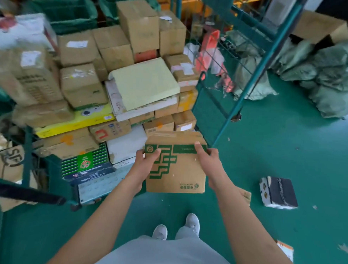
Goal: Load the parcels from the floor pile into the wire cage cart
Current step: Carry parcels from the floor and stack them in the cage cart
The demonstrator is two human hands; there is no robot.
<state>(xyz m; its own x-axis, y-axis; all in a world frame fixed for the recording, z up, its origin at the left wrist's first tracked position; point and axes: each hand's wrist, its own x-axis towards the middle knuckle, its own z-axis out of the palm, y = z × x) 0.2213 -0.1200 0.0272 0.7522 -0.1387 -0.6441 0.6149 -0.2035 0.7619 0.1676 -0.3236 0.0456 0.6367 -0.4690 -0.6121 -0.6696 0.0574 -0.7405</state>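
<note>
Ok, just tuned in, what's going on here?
A person holds a brown cardboard box with green print in both hands, left hand on its left edge, right hand on its right, in front of the wire cage cart, already stacked with parcels. A dark parcel lies on the green floor.

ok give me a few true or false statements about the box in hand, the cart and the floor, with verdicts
1. Both hands hold the cardboard box with green print. True.
2. The left hand hangs idle. False: it grips the box's left edge.
3. The wire cage cart is bare inside. False: stacked parcels fill it.
4. A dark parcel lies on the green floor. True.
5. The right hand grips the box's right edge. True.
</note>
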